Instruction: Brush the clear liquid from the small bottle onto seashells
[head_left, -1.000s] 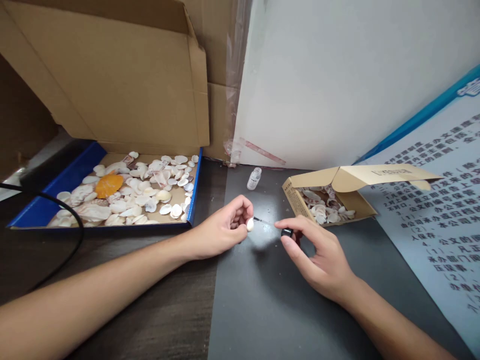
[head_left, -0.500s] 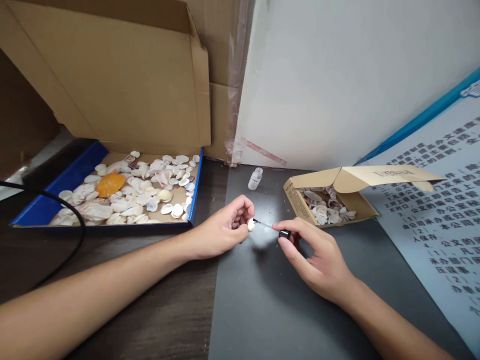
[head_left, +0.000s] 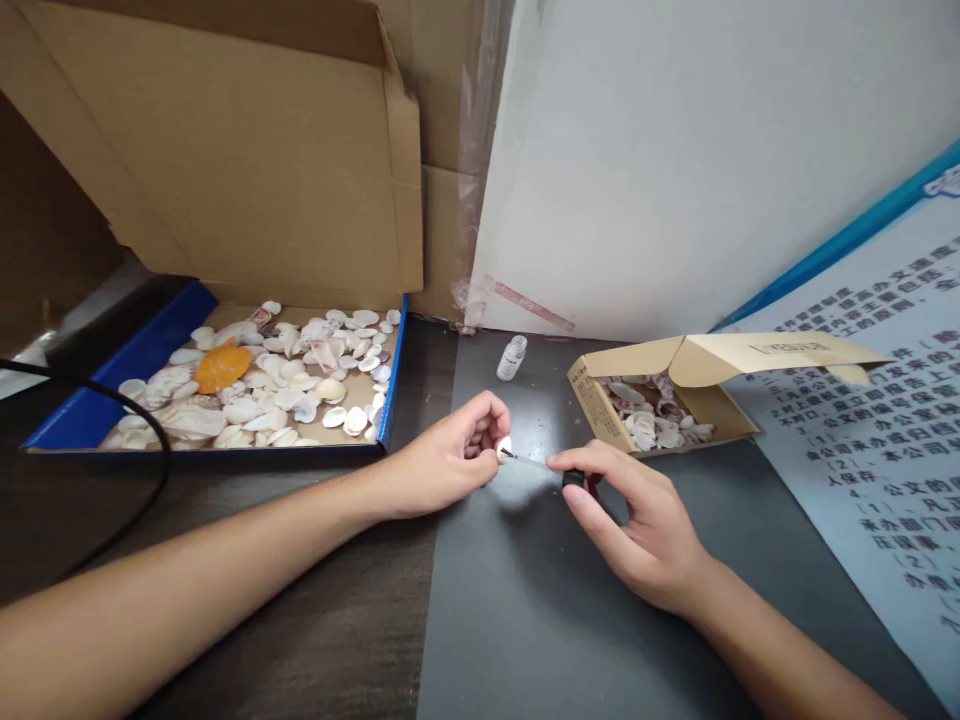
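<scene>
Between its thumb and fingers, my left hand (head_left: pixel 461 450) pinches a small white seashell (head_left: pixel 505 446) above the grey mat. My right hand (head_left: pixel 637 515) grips the black cap of a thin brush (head_left: pixel 573 479), like a nail-polish brush. Its dark bristle tip is at the face of the shell and appears to touch it. Behind the hands, a small uncapped glass bottle (head_left: pixel 512 358) with a pale label stands upright on the mat.
At left lies an open blue-sided cardboard box (head_left: pixel 397 375) of many shells, with an orange scallop shell (head_left: pixel 223 369) among them. A smaller carton (head_left: pixel 600 405) with shells stands at right, beside a printed sheet (head_left: pixel 847 480). A black cable (head_left: pixel 161 465) crosses the left side.
The brush tip has moved down across the shell, from its upper edge to lower on its face. My right hand has lowered slightly; my left hand keeps its hold.
</scene>
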